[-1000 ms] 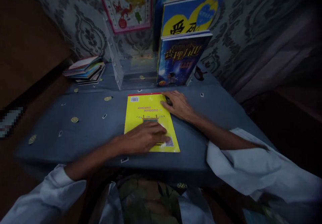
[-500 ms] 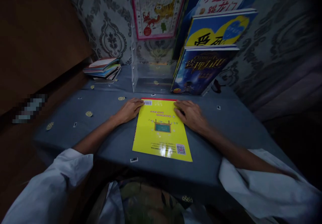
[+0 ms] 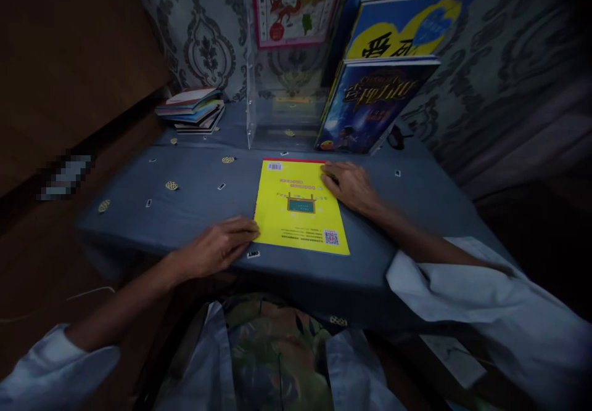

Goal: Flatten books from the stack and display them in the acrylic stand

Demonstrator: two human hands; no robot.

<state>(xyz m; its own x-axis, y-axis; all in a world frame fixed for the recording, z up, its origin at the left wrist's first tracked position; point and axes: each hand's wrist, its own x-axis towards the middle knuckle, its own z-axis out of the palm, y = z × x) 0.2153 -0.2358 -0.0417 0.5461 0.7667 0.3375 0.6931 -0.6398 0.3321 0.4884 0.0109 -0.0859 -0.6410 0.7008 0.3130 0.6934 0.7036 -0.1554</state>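
Note:
A thin yellow book (image 3: 296, 223) lies flat on the cloth-covered table, with a red strip along its far edge. A barcode, a small green chalkboard picture and a QR code mark its cover. My left hand (image 3: 217, 244) is closed at the book's near left corner, fingertips pinching the edge. At the far right corner, my right hand (image 3: 354, 186) has its fingers curled over the book's edge, thumb underside partly hidden.
Behind the book stands a clear acrylic rack (image 3: 277, 137). A dark blue book (image 3: 374, 106) leans at its right, before a blue-and-yellow book (image 3: 407, 26). A stack of books (image 3: 192, 112) sits at the back left of the table (image 3: 198, 195).
My left hand has slid from the book's far left corner down to its near left corner. The right hand stays at the far right corner. The view has tilted down slightly.

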